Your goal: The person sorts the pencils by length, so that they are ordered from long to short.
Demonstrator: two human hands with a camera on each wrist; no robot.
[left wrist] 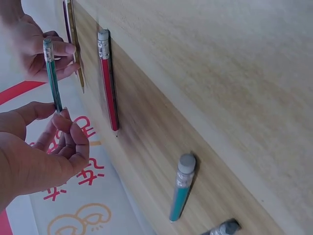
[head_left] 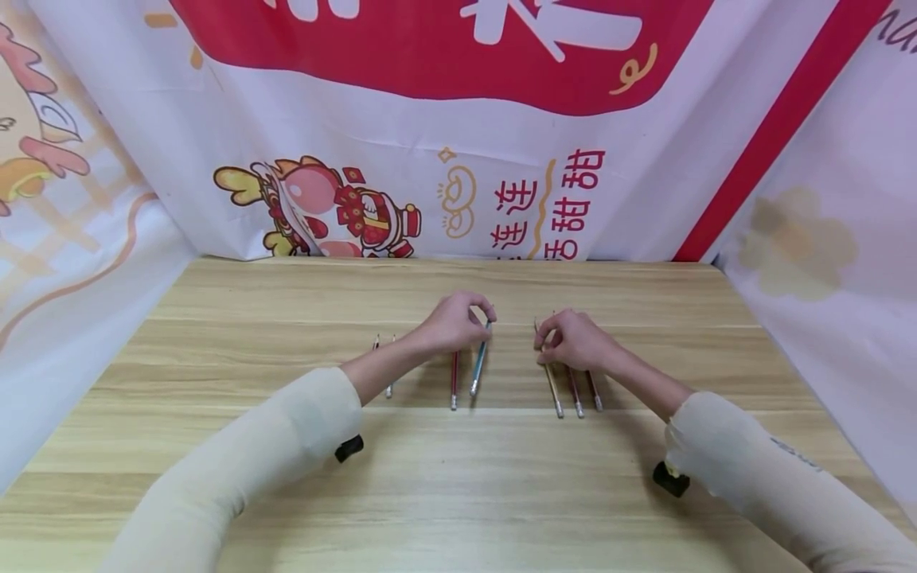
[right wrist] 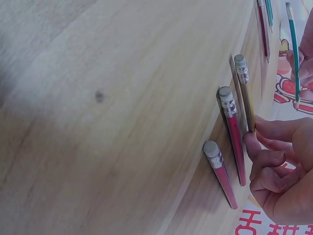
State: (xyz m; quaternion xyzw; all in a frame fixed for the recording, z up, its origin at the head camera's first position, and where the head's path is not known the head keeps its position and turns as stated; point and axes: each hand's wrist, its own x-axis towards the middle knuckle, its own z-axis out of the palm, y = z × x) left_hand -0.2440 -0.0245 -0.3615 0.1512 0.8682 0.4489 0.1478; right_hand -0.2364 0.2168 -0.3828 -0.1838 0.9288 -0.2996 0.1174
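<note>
My left hand (head_left: 454, 322) pinches a teal pencil (head_left: 480, 362) near its lower end, between thumb and fingertips. In the left wrist view this pencil (left wrist: 53, 81) is held off the table, eraser end up. A red pencil (head_left: 454, 378) lies beside it on the wood. Over on the right, my right hand (head_left: 579, 342) pinches a gold-yellow pencil (right wrist: 246, 100) at the end away from its eraser. Beside that one lie a red pencil (right wrist: 234, 139) and another reddish pencil (right wrist: 222, 174), partly under the hand in the head view.
More pencils lie left of the left forearm, one of them teal (left wrist: 179, 198); the arm partly covers them. The wooden table (head_left: 444, 493) ends at a printed cloth backdrop (head_left: 401, 127), with cloth along both sides.
</note>
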